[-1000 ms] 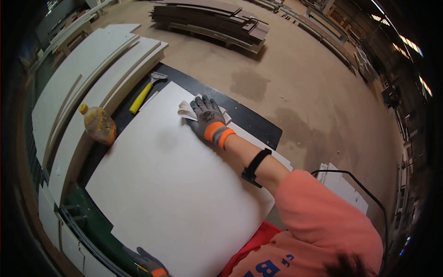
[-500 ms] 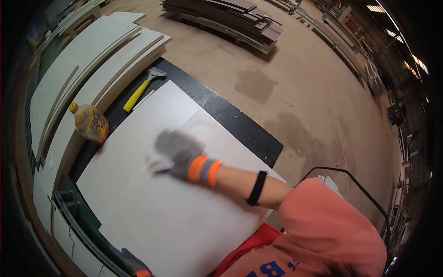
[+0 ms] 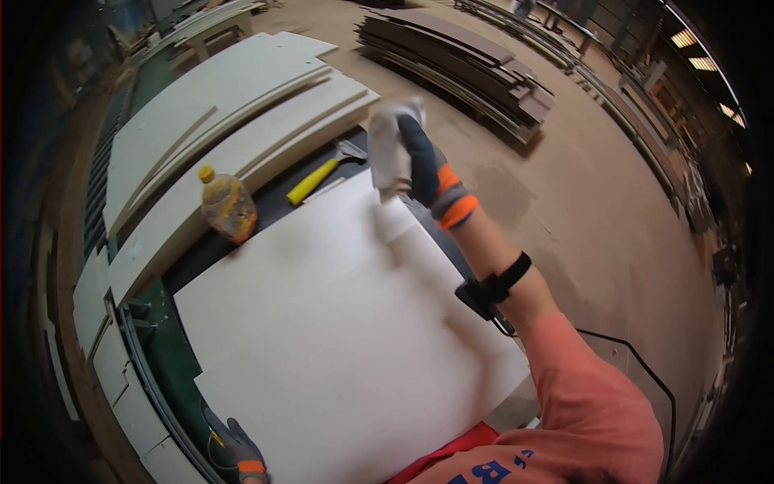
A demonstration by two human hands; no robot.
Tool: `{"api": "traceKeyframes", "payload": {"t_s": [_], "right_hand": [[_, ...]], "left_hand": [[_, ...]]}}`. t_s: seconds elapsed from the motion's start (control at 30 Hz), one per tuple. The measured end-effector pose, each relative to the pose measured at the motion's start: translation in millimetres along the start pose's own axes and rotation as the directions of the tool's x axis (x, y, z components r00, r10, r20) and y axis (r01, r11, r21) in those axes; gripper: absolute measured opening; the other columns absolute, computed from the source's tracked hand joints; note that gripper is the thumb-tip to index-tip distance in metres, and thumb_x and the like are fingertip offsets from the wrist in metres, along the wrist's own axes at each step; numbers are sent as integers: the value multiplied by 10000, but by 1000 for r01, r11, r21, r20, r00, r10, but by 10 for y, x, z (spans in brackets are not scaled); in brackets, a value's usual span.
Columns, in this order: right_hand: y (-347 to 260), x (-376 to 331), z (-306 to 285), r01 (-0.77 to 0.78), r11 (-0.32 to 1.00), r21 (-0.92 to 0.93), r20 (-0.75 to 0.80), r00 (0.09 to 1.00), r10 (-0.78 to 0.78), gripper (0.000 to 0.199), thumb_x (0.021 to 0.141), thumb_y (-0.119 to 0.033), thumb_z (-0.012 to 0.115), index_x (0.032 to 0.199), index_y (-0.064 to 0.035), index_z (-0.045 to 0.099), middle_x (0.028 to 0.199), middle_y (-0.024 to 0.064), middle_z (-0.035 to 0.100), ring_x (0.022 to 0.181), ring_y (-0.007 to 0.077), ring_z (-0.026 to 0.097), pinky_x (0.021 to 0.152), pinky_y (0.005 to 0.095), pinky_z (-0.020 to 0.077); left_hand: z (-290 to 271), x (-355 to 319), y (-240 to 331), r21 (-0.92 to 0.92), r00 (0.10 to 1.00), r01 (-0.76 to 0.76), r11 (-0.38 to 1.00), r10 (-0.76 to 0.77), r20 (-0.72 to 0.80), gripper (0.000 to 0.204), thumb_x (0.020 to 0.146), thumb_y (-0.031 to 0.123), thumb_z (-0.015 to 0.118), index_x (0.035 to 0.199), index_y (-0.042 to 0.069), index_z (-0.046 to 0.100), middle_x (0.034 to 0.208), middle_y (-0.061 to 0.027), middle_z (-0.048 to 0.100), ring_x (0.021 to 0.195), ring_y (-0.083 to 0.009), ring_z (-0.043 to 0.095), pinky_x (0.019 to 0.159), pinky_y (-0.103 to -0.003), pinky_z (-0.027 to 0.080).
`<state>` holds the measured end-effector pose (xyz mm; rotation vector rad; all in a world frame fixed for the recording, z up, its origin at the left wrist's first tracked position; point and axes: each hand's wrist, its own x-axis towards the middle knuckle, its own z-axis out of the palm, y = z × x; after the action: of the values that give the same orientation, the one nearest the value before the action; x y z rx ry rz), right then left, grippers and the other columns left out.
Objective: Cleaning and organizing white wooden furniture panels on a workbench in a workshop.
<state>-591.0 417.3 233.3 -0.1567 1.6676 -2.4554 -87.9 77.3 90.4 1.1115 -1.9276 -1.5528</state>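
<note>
A large white panel (image 3: 322, 339) lies flat before me. Over its far corner my right hand (image 3: 427, 165), in a grey glove with an orange cuff, is raised with its fingers closed on a crumpled white cloth (image 3: 389, 153). The cloth hangs to the left of the hand. My left hand (image 3: 234, 444), gloved alike, is at the panel's near left edge. Its fingers are apart, with nothing seen in them. At the panel's far left stands a clear bottle (image 3: 230, 208) with a yellow cap. A yellow-handled scraper (image 3: 314, 179) lies beyond the panel.
Stacked white boards (image 3: 242, 145) stand along the left. A dark brown stack of panels (image 3: 459, 60) rests on the floor ahead. Beside my left hand runs a green frame (image 3: 169, 355) with a metal rail. A black cable (image 3: 637, 347) bends at the right.
My right hand has moved from the panel's middle to its far right corner and lifted, carrying the cloth. The view has shifted, and more of my left hand shows.
</note>
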Motion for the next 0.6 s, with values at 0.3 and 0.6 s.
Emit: {"api": "traceKeyframes", "payload": {"t_s": [0.3,0.6], "right_hand": [[184,478,2296,789,-120,-602,653,400,-643,764,724,-415,685,1407,-240,389,1532,226,144,1391,460,162,1084,576,198],[682,89,2372,766,89,-637,753,642,-143,739,668,-318,751,1335,-197,458,1445,188,298,1299,367,377,1023,448,360]], "left_hand": [[0,-132,80,286,995,-51,957,73,-68,530,1019,308,310,1464,32,231,1483,-104,306,1338,-179,328,1075,-340,316],[-76,37,600,627,918,-269,731,392,-63,399,959,170,516,1329,24,479,1340,-160,508,1187,-286,514,984,-358,428]]}}
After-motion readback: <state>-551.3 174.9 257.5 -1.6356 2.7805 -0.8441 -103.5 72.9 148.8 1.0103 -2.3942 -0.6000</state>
